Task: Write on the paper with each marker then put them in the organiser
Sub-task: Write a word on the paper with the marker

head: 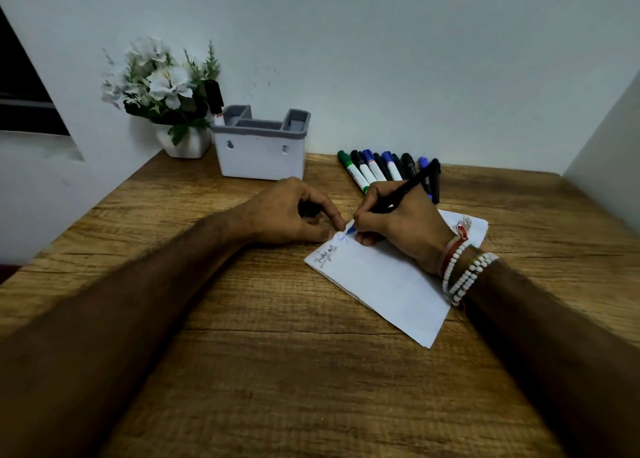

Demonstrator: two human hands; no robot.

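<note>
Gripping a black marker [403,193], right hand [398,227], blue tip on paper [391,284]

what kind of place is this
Probably a small home or office writing nook: a wooden desk set into a corner of plain walls, an organiser beside potted flowers, and markers lined up by the paper.

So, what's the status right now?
Right hand grips black blue-tipped marker, writing on white paper sheet. Left hand rests at its corner. Nothing obstructing.
</note>
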